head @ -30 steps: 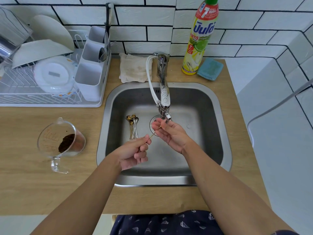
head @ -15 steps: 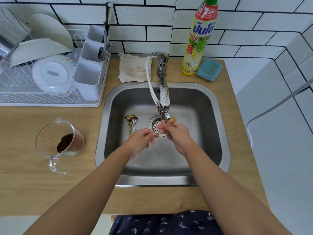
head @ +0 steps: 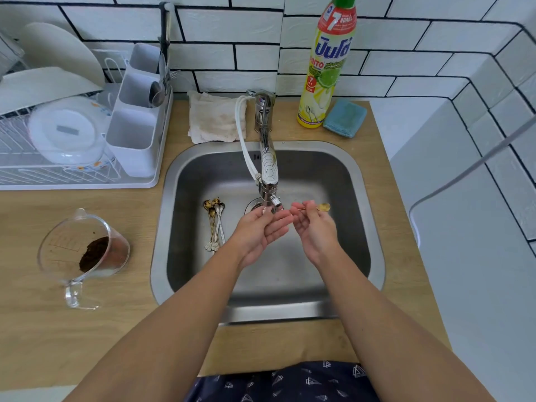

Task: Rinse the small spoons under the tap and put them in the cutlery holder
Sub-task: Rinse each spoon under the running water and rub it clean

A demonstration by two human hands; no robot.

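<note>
We have both hands over the sink (head: 374, 227), just under the tap (head: 268, 169) outlet. Right hand (head: 314, 227) pinches one small spoon (head: 317, 208) by its thin gold stem near the fingertips; the spoon lies roughly level, bowl pointing right and clear of the hand, bowl gold and dull-looking. Left hand (head: 259, 230) holds nothing, palm up, fingers loosely extended, fingertips close to the tap outlet and near the right hand's fingertips. We can't tell whether water is running. The other spoons (head: 215, 224) sit in a tight bundle on the sink floor left of the drain, bowls toward the back wall, handles toward us; gold and silver stems, small flower-shaped ends, bowls spotted with brown residue. Exact count not clear. The cutlery holder (head: 133, 123) is white, three compartments, hung on the right end of the dish rack (head: 72, 181) on the worktop (head: 116, 329) left of the sink; its middle and rear compartments already hold some cutlery, the near one looks bare inside. Clear jug (head: 84, 250) with brown grounds lies tipped on the worktop, left of the sink. Soap bottle (head: 326, 68), blue sponge (head: 345, 118) and cloth (head: 216, 117) stand behind the sink.
</note>
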